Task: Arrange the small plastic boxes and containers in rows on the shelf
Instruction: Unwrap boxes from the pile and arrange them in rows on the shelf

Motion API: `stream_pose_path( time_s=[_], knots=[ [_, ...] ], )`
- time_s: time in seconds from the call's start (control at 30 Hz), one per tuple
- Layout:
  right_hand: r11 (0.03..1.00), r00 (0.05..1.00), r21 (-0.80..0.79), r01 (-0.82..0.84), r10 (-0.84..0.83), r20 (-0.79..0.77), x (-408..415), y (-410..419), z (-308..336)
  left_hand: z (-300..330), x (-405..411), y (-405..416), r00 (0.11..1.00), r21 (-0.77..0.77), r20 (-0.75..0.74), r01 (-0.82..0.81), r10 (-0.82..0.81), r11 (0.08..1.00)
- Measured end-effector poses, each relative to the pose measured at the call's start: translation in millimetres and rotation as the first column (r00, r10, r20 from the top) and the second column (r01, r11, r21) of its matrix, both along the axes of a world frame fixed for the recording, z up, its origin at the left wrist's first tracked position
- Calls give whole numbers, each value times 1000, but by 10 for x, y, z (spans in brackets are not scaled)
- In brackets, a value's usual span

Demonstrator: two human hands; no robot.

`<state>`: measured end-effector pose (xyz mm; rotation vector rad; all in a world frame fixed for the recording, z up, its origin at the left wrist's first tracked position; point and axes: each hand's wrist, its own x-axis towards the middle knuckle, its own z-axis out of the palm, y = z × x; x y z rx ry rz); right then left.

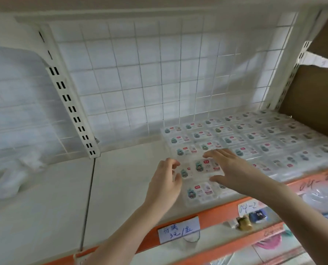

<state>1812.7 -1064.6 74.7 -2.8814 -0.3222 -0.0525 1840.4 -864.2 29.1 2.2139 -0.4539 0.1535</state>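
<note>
Several small clear plastic boxes (234, 139) with green-figure labels lie flat in rows on the right half of the white shelf (121, 178). One box (202, 166) sits at the left end of the rows, between my hands. My left hand (164, 183) has curled fingers and pinches that box's left edge between thumb and forefinger. My right hand (231, 170) reaches over the box from the right, fingers straight and spread, thumb along the box's near edge. Another box (199, 190) lies just in front, near the shelf edge.
A white wire grid (159, 73) backs the shelf. White plastic bags (10, 175) lie at the far left. A brown cardboard box (312, 100) stands at the right. The orange front rail (213, 213) carries handwritten paper tags (178, 229); small items sit on the shelf below.
</note>
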Motion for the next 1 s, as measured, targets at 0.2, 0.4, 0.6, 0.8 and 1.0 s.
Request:
stream_pose_path(
  time_s=[0.2,0.4,0.6,0.8,1.0],
  knots=[
    [990,999,-140,-17,22,36,34,-276,-67,-65,-89,-219,998,180,59,-25,14,983],
    [986,991,-157,-55,73,115,63,-360,-222,-67,-149,-274,991,309,133,-35,-6,950],
    [988,979,-141,-60,86,183,74,-409,-295,-20,-201,-288,990,509,42,96,-136,855],
    [994,976,-103,-41,62,208,87,-372,-332,45,-200,-269,967,655,-42,215,-250,724],
    [998,980,-58,-37,47,193,89,-346,-345,59,-186,-250,953,616,-105,287,-284,734]
  ],
)
